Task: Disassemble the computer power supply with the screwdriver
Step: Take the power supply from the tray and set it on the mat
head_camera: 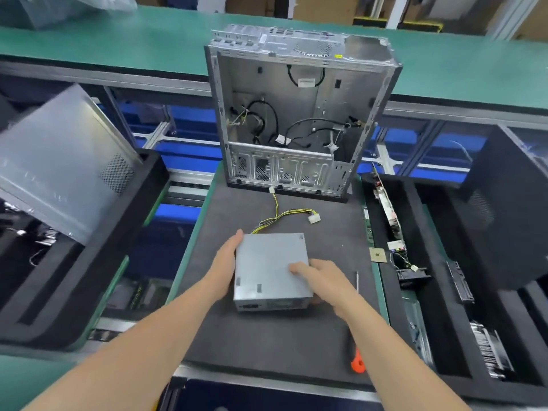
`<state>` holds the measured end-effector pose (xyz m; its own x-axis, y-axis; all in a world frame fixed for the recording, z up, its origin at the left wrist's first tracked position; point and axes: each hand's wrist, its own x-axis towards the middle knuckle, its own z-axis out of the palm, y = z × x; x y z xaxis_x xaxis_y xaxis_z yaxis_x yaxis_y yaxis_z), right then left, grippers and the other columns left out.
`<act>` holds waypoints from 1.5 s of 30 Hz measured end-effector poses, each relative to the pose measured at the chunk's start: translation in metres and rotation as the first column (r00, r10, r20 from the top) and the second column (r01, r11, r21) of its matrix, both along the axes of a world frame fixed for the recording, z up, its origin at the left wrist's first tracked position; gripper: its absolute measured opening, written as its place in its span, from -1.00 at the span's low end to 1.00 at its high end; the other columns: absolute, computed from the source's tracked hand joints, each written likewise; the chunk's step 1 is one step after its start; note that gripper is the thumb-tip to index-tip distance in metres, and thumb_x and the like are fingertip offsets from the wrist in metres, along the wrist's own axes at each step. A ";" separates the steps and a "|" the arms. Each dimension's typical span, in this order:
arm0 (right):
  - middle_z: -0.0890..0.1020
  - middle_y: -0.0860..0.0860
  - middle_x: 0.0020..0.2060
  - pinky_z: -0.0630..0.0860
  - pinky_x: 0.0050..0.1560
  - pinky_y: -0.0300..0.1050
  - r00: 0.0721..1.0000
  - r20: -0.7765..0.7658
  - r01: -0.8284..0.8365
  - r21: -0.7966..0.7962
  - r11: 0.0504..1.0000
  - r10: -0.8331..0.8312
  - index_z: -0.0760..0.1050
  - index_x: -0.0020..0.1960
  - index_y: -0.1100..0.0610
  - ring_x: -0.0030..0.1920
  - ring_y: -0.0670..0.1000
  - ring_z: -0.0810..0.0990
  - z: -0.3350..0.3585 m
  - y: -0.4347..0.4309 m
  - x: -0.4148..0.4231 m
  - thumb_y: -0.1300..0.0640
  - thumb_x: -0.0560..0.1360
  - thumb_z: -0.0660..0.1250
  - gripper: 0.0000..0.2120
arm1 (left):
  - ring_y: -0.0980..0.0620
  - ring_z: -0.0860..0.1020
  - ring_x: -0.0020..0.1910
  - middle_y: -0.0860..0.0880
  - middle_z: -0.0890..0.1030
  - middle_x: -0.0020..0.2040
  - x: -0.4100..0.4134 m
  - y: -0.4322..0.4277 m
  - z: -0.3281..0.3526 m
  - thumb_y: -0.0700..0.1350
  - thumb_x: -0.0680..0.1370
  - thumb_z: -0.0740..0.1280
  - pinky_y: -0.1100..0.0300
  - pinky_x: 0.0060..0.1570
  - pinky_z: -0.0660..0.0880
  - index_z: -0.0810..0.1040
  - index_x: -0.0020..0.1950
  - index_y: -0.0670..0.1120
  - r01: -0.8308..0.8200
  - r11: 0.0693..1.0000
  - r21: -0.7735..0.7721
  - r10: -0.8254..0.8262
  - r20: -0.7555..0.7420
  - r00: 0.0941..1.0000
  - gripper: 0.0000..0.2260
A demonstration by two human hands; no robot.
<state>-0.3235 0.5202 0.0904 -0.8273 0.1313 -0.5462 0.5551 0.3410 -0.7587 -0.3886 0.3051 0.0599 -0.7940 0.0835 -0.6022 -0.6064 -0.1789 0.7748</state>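
A dark foam-covered tabletop carries a stripped computer case standing at 12 o'clock, its open side facing the camera and loose black cables hanging inside. At 9 o'clock, off the mat, a grey metal side panel leans tilted over a black foam tray. At 3 o'clock, a second black tray holds circuit boards set on edge.

The grey power supply lies flat at the centre of the mat, well apart from the case, between the person's two hands. The left hand rests against the unit's left side at 9 o'clock, its fingers straight and laid along the metal. The right hand holds the right edge at 3 o'clock, thumb on the top plate; the remaining fingers appear to wrap down the side, though the palm hides them.

The screwdriver lies on the mat at 5 o'clock, just beside the right forearm, orange handle nearest the camera, untouched. From the unit's far side a yellow-and-black cable bundle trails toward 12 o'clock, ending in a white connector.
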 end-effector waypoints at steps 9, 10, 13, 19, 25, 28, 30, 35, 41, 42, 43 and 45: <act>0.65 -0.23 0.04 0.47 -0.05 -0.18 0.924 -0.380 0.130 0.220 0.967 -0.037 0.64 0.08 -0.23 0.03 -0.16 0.59 -0.001 -0.009 -0.040 0.02 0.58 0.36 -0.82 | 0.22 0.54 -0.27 0.15 0.68 -0.22 -0.021 -0.035 0.016 -0.08 0.55 0.39 0.36 -0.25 0.44 0.70 -0.11 0.01 0.113 0.951 -0.287 -0.192 -0.263 0.946 -0.89; 0.67 -0.23 -0.01 0.46 -0.09 -0.21 0.925 -0.370 0.163 0.174 0.971 -0.089 0.67 0.01 -0.23 0.05 -0.16 0.60 -0.001 -0.007 -0.043 0.04 0.57 0.36 -0.83 | 0.23 0.51 -0.32 0.13 0.67 -0.21 -0.021 -0.037 0.012 -0.12 0.56 0.42 0.42 -0.33 0.41 0.69 -0.09 -0.02 0.141 0.946 -0.291 -0.230 -0.300 0.926 -0.93; 0.74 -0.09 -0.03 0.59 0.06 0.00 0.932 -0.281 0.241 0.008 0.970 -0.229 0.73 -0.03 -0.10 0.11 0.03 0.66 -0.002 -0.002 -0.050 0.12 0.56 0.41 -0.84 | 0.12 0.51 -0.31 0.08 0.67 -0.20 -0.022 -0.036 0.010 -0.15 0.56 0.44 0.29 -0.31 0.43 0.67 -0.07 -0.06 0.128 0.950 -0.284 -0.216 -0.303 0.928 -0.98; 0.67 -0.02 0.19 0.58 -0.17 -0.24 0.983 -0.183 -0.009 -0.131 0.991 -0.015 0.63 0.23 -0.09 0.03 -0.05 0.71 0.006 0.014 -0.044 0.23 0.49 0.53 -0.63 | -0.13 0.60 -0.06 0.02 0.60 0.22 -0.012 -0.042 -0.001 -0.07 0.55 0.48 0.12 -0.12 0.56 0.54 0.24 0.10 0.310 0.898 -0.313 -0.405 -0.312 0.859 -0.71; 0.74 -0.09 0.12 0.68 -0.02 0.07 0.992 0.077 -0.084 -0.189 0.978 0.100 0.48 0.35 -0.12 0.06 0.03 0.76 0.006 0.023 -0.034 0.03 0.47 0.58 -0.50 | 0.00 0.59 0.17 0.10 0.36 0.37 0.010 -0.047 -0.007 0.14 0.46 0.54 0.26 0.03 0.51 0.21 0.54 0.22 0.411 0.839 -0.356 -0.502 -0.219 0.836 -0.25; 0.76 -0.12 0.01 0.70 -0.16 0.14 0.980 0.182 -0.040 -0.198 0.979 0.077 0.52 0.25 -0.17 -0.06 0.04 0.78 0.004 0.017 -0.030 -0.21 0.47 0.52 -0.59 | 0.12 0.47 0.26 0.12 0.33 0.25 0.022 -0.023 0.003 0.34 0.40 0.39 0.19 0.13 0.42 0.24 0.48 0.31 0.340 0.855 -0.391 -0.413 -0.116 0.903 -0.31; 0.75 -0.16 -0.06 0.69 -0.25 0.10 0.977 0.209 0.008 -0.226 0.974 0.041 0.49 0.21 -0.23 -0.15 -0.02 0.78 0.001 0.010 -0.026 -0.29 0.43 0.50 -0.58 | 0.02 0.45 0.28 0.09 0.32 0.24 0.031 -0.006 0.003 0.40 0.40 0.32 0.04 0.30 0.41 0.25 0.49 0.35 0.247 0.871 -0.426 -0.306 -0.077 0.949 -0.33; 0.75 -0.11 -0.17 0.67 -0.24 0.02 0.975 0.224 0.077 -0.288 0.954 -0.011 0.50 0.09 -0.28 -0.29 -0.06 0.74 -0.002 0.005 -0.018 -0.31 0.31 0.52 -0.59 | -0.07 0.39 0.37 0.02 0.32 0.33 0.040 0.008 0.008 0.40 0.50 0.23 -0.12 0.44 0.38 0.28 0.49 0.38 0.088 0.922 -0.378 -0.125 -0.076 0.989 -0.45; 0.74 -0.01 -0.14 0.66 -0.20 0.00 0.974 0.222 0.109 -0.287 0.952 -0.044 0.51 0.12 -0.18 -0.23 0.02 0.75 0.007 0.010 -0.022 -0.29 0.25 0.47 -0.51 | -0.10 0.63 0.19 -0.05 0.54 0.36 0.026 0.012 0.037 0.10 0.65 0.28 -0.09 0.19 0.61 0.40 0.45 0.17 0.059 0.992 -0.110 -0.057 0.020 0.998 -0.64; 0.75 0.00 -0.15 0.67 -0.20 0.04 0.970 0.238 0.120 -0.302 0.946 -0.047 0.51 0.16 -0.12 -0.22 0.05 0.76 0.008 0.012 -0.022 -0.30 0.25 0.47 -0.46 | -0.11 0.66 0.10 -0.06 0.60 0.30 0.020 0.012 0.048 0.06 0.62 0.29 -0.04 0.06 0.64 0.46 0.38 0.10 0.115 0.993 -0.031 -0.114 0.042 0.993 -0.68; 0.75 0.03 -0.13 0.68 -0.15 0.09 0.965 0.258 0.135 -0.326 0.936 -0.050 0.54 0.16 -0.05 -0.17 0.08 0.76 0.008 0.015 -0.022 -0.30 0.25 0.48 -0.43 | -0.13 0.66 0.04 -0.09 0.64 0.24 0.016 0.010 0.060 0.08 0.58 0.31 0.02 -0.01 0.62 0.52 0.30 0.06 0.203 0.978 0.048 -0.206 0.063 0.977 -0.69; 0.73 0.09 -0.06 0.68 -0.02 0.16 0.954 0.295 0.171 -0.391 0.904 -0.053 0.62 0.04 0.03 -0.07 0.15 0.74 0.011 0.021 -0.023 -0.28 0.22 0.49 -0.47 | -0.14 0.66 0.05 -0.12 0.68 0.16 0.007 0.004 0.080 0.18 0.50 0.33 0.00 0.06 0.56 0.61 0.22 0.00 0.380 0.918 0.111 -0.386 0.038 0.922 -0.61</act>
<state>-0.3465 0.5415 0.1017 -0.6325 -0.0691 -0.7715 0.7745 -0.0423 -0.6312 -0.3812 0.3091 0.1399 -0.6533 0.4359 -0.6190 -0.6871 0.0020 0.7266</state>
